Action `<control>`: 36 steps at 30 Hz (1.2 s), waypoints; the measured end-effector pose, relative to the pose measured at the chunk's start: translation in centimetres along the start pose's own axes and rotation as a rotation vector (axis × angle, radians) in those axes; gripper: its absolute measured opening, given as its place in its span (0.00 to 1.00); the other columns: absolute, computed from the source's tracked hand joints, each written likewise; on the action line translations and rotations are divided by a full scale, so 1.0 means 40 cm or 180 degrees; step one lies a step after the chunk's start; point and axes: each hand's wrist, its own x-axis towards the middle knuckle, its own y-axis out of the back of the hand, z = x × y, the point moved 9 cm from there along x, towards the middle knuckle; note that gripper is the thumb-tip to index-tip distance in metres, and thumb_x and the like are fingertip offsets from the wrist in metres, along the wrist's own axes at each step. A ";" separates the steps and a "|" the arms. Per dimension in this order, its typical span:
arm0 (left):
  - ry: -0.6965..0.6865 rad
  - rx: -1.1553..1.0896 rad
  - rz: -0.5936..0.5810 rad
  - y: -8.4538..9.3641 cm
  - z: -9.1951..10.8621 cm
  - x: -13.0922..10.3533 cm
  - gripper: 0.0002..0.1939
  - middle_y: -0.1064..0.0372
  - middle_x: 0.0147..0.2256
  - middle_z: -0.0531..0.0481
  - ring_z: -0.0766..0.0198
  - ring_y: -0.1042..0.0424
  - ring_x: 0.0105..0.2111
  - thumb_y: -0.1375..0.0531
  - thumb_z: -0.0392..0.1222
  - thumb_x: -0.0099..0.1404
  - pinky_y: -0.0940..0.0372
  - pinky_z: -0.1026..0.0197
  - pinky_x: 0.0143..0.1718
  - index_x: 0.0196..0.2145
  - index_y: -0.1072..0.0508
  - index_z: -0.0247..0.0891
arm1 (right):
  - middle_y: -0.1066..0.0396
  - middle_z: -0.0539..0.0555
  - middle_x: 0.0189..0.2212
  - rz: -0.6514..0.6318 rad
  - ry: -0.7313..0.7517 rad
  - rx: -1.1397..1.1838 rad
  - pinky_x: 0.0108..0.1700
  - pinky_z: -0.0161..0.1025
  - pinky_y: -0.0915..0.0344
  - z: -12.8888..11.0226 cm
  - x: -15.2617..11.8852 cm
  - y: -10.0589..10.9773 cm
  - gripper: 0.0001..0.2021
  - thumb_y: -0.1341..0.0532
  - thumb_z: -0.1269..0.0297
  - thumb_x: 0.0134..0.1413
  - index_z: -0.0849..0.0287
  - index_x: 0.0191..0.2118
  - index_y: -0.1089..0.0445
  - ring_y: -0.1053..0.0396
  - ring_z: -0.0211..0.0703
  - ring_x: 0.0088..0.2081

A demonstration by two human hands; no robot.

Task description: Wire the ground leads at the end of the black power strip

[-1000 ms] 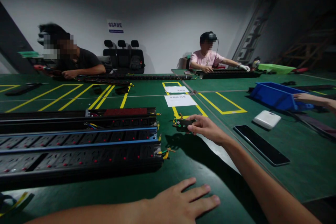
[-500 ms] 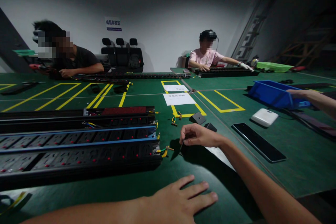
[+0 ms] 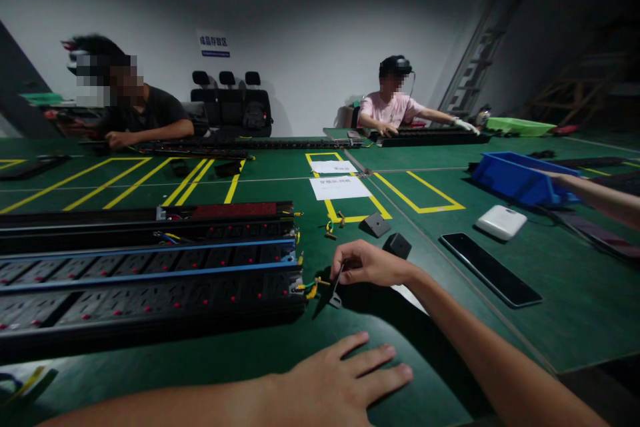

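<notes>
My right hand (image 3: 367,263) pinches a small dark flat bracket (image 3: 335,297) with a slot near its lower end, tilted just above the table. Beside that bracket, yellow and green wires (image 3: 313,288) stick out from the end of the nearest long black socket strip (image 3: 190,300), which has red dots along it. My left hand (image 3: 345,377) lies flat on the green table, fingers spread, holding nothing. Beyond my right hand are two black angular blocks, one with a hole (image 3: 375,224) and one nearer my wrist (image 3: 397,245).
More strips, one blue-edged (image 3: 150,280), lie at left. White papers (image 3: 340,188) lie mid-table. A phone (image 3: 490,270), a white case (image 3: 501,222) and a blue bin (image 3: 520,179) touched by another person's hand (image 3: 567,180) are at right. Two people sit across the table.
My right hand has moved slightly left towards the strip's end, and the bracket has turned so its slotted end shows. My left hand stays flat. The co-worker at left has shifted their arms.
</notes>
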 end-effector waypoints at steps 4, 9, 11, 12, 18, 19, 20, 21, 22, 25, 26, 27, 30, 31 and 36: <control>-0.0022 0.0038 0.0055 -0.006 0.000 -0.002 0.19 0.44 0.67 0.46 0.52 0.43 0.66 0.50 0.48 0.75 0.43 0.48 0.65 0.57 0.26 0.49 | 0.23 0.54 0.37 0.0086 0.0120 -0.0018 0.42 0.38 0.32 -0.008 0.010 -0.005 0.15 0.29 0.55 0.52 0.60 0.37 0.28 0.27 0.39 0.37; -0.0058 0.0199 0.0069 -0.002 0.003 -0.001 0.20 0.44 0.67 0.46 0.52 0.41 0.66 0.52 0.47 0.76 0.43 0.49 0.64 0.59 0.28 0.50 | 0.24 0.54 0.37 0.0077 0.0265 -0.0049 0.42 0.39 0.31 -0.016 0.013 -0.012 0.14 0.30 0.55 0.54 0.60 0.38 0.28 0.27 0.41 0.38; -0.0061 0.0243 0.0051 0.002 0.004 0.001 0.21 0.42 0.67 0.47 0.53 0.40 0.65 0.53 0.47 0.77 0.43 0.50 0.64 0.60 0.29 0.49 | 0.24 0.53 0.37 0.0059 0.0271 -0.0080 0.43 0.39 0.31 -0.015 0.014 -0.018 0.14 0.31 0.55 0.54 0.60 0.39 0.27 0.27 0.41 0.38; -0.0055 0.0236 0.0043 0.005 0.003 0.003 0.21 0.42 0.66 0.47 0.54 0.40 0.65 0.53 0.47 0.77 0.43 0.50 0.64 0.60 0.29 0.48 | 0.24 0.53 0.37 0.0063 0.0272 -0.0102 0.43 0.39 0.31 -0.014 0.015 -0.019 0.14 0.31 0.55 0.54 0.59 0.39 0.27 0.27 0.41 0.38; 0.0005 -0.0016 0.0039 0.013 -0.001 0.005 0.18 0.42 0.67 0.46 0.53 0.40 0.65 0.47 0.48 0.74 0.45 0.50 0.65 0.55 0.24 0.46 | 0.25 0.52 0.35 0.0059 0.0177 -0.0126 0.40 0.38 0.32 -0.006 0.016 -0.024 0.11 0.31 0.58 0.54 0.58 0.39 0.29 0.28 0.39 0.36; 0.0016 -0.0043 0.0038 0.013 -0.002 0.004 0.17 0.42 0.67 0.46 0.53 0.41 0.65 0.47 0.48 0.74 0.45 0.50 0.65 0.54 0.24 0.46 | 0.25 0.52 0.35 0.0038 0.0132 -0.0096 0.40 0.38 0.32 -0.003 0.017 -0.025 0.12 0.31 0.58 0.54 0.58 0.38 0.30 0.28 0.39 0.35; 0.0023 -0.0055 0.0040 0.012 -0.003 0.004 0.17 0.42 0.67 0.46 0.53 0.41 0.65 0.47 0.48 0.74 0.45 0.50 0.65 0.54 0.24 0.46 | 0.25 0.51 0.34 0.0034 0.0107 -0.0068 0.39 0.38 0.32 0.000 0.017 -0.025 0.12 0.31 0.58 0.53 0.58 0.38 0.30 0.28 0.39 0.35; 0.0022 -0.0056 0.0041 0.011 -0.003 0.004 0.17 0.42 0.67 0.46 0.53 0.41 0.65 0.47 0.48 0.74 0.44 0.50 0.65 0.54 0.24 0.45 | 0.25 0.51 0.35 0.0043 0.0107 -0.0040 0.39 0.38 0.32 0.000 0.017 -0.023 0.12 0.30 0.58 0.53 0.58 0.38 0.30 0.28 0.39 0.35; 0.0015 -0.0045 0.0045 0.010 -0.002 0.004 0.18 0.43 0.67 0.46 0.53 0.41 0.65 0.47 0.48 0.74 0.44 0.50 0.64 0.54 0.24 0.45 | 0.25 0.52 0.35 0.0055 0.0128 -0.0018 0.40 0.38 0.32 0.000 0.017 -0.021 0.13 0.30 0.57 0.53 0.58 0.38 0.30 0.28 0.39 0.35; 0.0002 0.0010 0.0077 0.006 0.000 0.004 0.19 0.42 0.67 0.46 0.53 0.40 0.65 0.49 0.48 0.75 0.43 0.50 0.64 0.57 0.26 0.44 | 0.25 0.52 0.36 0.0044 0.0181 0.0068 0.40 0.38 0.32 -0.002 0.017 -0.018 0.15 0.30 0.55 0.53 0.58 0.38 0.30 0.28 0.39 0.36; 0.0005 0.0020 0.0082 0.005 0.000 0.005 0.20 0.42 0.67 0.46 0.53 0.40 0.65 0.50 0.48 0.75 0.43 0.50 0.64 0.58 0.27 0.43 | 0.25 0.52 0.36 0.0026 0.0175 0.0109 0.40 0.39 0.32 -0.002 0.018 -0.019 0.15 0.29 0.55 0.52 0.59 0.38 0.30 0.28 0.39 0.36; 0.0017 0.0026 0.0086 0.003 0.000 0.005 0.20 0.42 0.67 0.46 0.53 0.40 0.65 0.50 0.48 0.75 0.43 0.50 0.64 0.58 0.27 0.43 | 0.25 0.52 0.36 0.0016 0.0163 0.0146 0.41 0.39 0.32 -0.002 0.018 -0.019 0.16 0.29 0.54 0.51 0.59 0.37 0.30 0.28 0.39 0.36; 0.0050 0.0002 0.0070 -0.003 -0.001 0.007 0.21 0.42 0.67 0.47 0.54 0.40 0.65 0.49 0.49 0.75 0.42 0.50 0.64 0.59 0.28 0.42 | 0.25 0.52 0.37 0.0016 0.0162 0.0219 0.42 0.40 0.32 -0.009 0.018 -0.020 0.17 0.28 0.52 0.50 0.59 0.37 0.30 0.28 0.40 0.37; 0.0068 -0.0005 0.0068 -0.004 -0.002 0.007 0.21 0.42 0.67 0.47 0.55 0.40 0.65 0.49 0.49 0.75 0.42 0.51 0.64 0.59 0.28 0.42 | 0.25 0.53 0.37 0.0019 0.0176 0.0226 0.43 0.40 0.32 -0.012 0.017 -0.021 0.17 0.28 0.52 0.50 0.59 0.37 0.29 0.28 0.40 0.38; 0.0057 0.0041 0.0109 -0.001 -0.001 0.005 0.21 0.41 0.66 0.47 0.55 0.40 0.65 0.51 0.49 0.76 0.42 0.51 0.63 0.59 0.28 0.41 | 0.24 0.52 0.36 0.0005 0.0115 0.0366 0.41 0.39 0.33 -0.011 0.018 -0.025 0.18 0.27 0.53 0.47 0.59 0.35 0.30 0.28 0.39 0.37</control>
